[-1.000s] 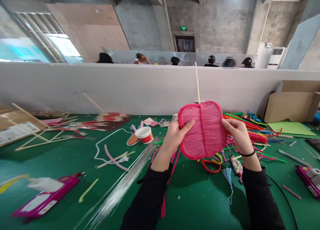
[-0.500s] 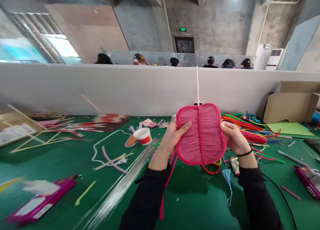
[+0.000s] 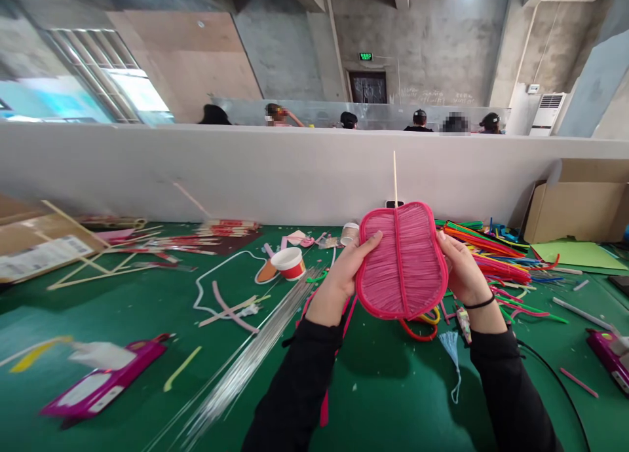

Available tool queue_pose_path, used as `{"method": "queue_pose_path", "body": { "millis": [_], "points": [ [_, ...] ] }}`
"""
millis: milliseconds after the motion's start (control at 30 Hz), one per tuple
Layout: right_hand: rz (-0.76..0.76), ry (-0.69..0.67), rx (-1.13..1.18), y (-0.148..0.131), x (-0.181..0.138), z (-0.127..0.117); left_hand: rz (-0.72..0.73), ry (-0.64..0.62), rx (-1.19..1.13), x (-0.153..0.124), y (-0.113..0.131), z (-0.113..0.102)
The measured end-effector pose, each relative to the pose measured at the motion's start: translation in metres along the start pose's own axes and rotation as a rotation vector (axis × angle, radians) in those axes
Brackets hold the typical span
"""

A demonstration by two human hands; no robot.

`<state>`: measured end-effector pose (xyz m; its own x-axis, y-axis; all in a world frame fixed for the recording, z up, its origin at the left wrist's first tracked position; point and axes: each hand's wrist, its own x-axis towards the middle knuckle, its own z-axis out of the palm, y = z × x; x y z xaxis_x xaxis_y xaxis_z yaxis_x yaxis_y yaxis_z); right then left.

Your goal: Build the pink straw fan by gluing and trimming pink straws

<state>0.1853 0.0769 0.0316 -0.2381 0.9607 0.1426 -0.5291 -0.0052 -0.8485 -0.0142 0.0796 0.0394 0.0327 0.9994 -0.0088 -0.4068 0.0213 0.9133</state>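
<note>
A pink hand fan (image 3: 378,262) with a fuzzy pipe-cleaner rim and centre rib is held up above the table, its thin wooden stick (image 3: 395,177) pointing away from me. My left hand (image 3: 346,272) grips the left edge, thumb on the near face and the other fingers hidden behind. My right hand (image 3: 462,268) pinches the right edge. Behind and below the fan, red and yellow scissor-like loops (image 3: 420,331) show in part. A light blue tassel (image 3: 451,354) lies near my right wrist. Pink strips (image 3: 325,406) lie by my left forearm.
On the green table (image 3: 383,406) are a paper cup (image 3: 289,264), a bundle of thin wires (image 3: 246,360), a purple packet (image 3: 108,380) and colourful pipe cleaners (image 3: 491,249). Cardboard boxes (image 3: 572,206) stand at the back. A white partition (image 3: 246,170) runs behind; several people sit beyond it.
The fan has tilted slightly and its edge looks more bent, with both hands still on it. The whole view has shifted a little, so the table's things appear farther right.
</note>
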Motion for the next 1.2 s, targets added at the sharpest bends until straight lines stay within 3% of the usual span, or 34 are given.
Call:
{"method": "queue_pose_path", "body": {
  "millis": [267,600,867,1100,1200],
  "points": [
    [0.030,0.039,-0.036,0.002,0.003,0.000,-0.040,-0.012,-0.058,-0.003,0.003,0.003],
    [0.010,0.048,-0.057,0.003,0.003,-0.003,0.046,-0.023,0.011,-0.015,0.011,0.009],
    [0.031,-0.022,-0.043,0.005,0.006,-0.004,0.102,0.013,0.097,-0.010,0.008,0.006],
    [-0.118,0.137,-0.143,-0.004,0.003,-0.007,0.093,-0.137,0.301,-0.017,0.015,0.001],
    [-0.230,0.164,-0.237,-0.006,-0.001,-0.006,0.120,-0.142,0.443,-0.020,0.018,0.001]
  ]
}}
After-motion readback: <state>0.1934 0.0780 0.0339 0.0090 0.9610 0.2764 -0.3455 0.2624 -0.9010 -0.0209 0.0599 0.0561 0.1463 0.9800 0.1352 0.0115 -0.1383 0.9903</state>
